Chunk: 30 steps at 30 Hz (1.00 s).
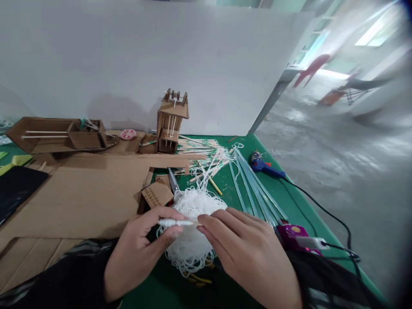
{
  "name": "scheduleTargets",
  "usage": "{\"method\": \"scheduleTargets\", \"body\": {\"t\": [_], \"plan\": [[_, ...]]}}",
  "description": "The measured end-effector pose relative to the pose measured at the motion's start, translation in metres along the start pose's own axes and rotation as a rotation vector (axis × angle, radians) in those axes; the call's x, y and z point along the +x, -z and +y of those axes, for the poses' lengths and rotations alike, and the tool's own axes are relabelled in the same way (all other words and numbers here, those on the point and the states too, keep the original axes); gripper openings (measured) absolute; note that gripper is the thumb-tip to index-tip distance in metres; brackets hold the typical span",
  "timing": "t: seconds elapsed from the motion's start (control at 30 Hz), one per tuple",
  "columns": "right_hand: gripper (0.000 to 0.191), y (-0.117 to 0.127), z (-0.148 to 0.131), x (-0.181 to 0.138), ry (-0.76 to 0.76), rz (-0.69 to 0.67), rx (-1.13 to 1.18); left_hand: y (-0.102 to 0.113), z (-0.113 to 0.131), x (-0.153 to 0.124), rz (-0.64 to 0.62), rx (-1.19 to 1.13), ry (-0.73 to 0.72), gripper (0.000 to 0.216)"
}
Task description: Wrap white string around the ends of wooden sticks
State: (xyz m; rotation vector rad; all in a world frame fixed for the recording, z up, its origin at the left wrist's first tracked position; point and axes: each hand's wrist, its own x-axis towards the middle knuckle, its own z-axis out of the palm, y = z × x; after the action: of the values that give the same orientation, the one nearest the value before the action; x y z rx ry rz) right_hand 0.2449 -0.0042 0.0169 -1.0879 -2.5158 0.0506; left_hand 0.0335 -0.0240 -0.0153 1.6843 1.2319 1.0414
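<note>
My left hand (141, 249) and my right hand (247, 253) hold a thin stick wound with white string (175, 222) between their fingertips, one at each end. Both hands are closed in a pinch. Right behind the stick lies a loose heap of white string (193, 240) on the green table (302, 210). A small cardboard tower (170, 122) with wooden sticks stands farther back.
Flat cardboard sheets (80, 193) cover the left of the table, with a cardboard boat model (61, 137) behind. Clear glue sticks (254, 184), a blue glue gun (265, 165), a purple device (291, 236) with cables, scissors (174, 182) and wooden skewers (199, 150) lie around.
</note>
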Motion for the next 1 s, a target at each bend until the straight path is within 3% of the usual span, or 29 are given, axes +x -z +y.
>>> {"method": "scheduleTargets", "body": {"t": [0.13,0.27,0.4,0.67,0.87,1.0], "plan": [[0.014,-0.002,0.008,0.000,0.001,0.114,0.007,-0.010,0.003,0.001,-0.075,-0.462,0.261,0.027],[0.015,-0.005,0.013,0.003,-0.028,0.239,0.007,-0.016,0.003,0.003,-0.118,-0.696,0.352,0.043],[0.013,-0.009,0.018,0.004,-0.037,0.268,0.014,-0.016,-0.003,0.002,-0.164,-0.686,0.377,0.025],[0.012,-0.012,0.019,0.005,-0.031,0.237,0.032,-0.013,-0.006,0.001,-0.080,-0.664,0.480,0.033],[0.017,-0.016,0.014,0.001,-0.044,0.097,0.220,-0.016,-0.014,-0.002,-0.082,-0.650,0.477,0.032],[0.005,-0.016,0.014,0.002,-0.139,-0.033,0.308,-0.015,-0.013,0.001,-0.145,-0.600,0.421,0.032]]}}
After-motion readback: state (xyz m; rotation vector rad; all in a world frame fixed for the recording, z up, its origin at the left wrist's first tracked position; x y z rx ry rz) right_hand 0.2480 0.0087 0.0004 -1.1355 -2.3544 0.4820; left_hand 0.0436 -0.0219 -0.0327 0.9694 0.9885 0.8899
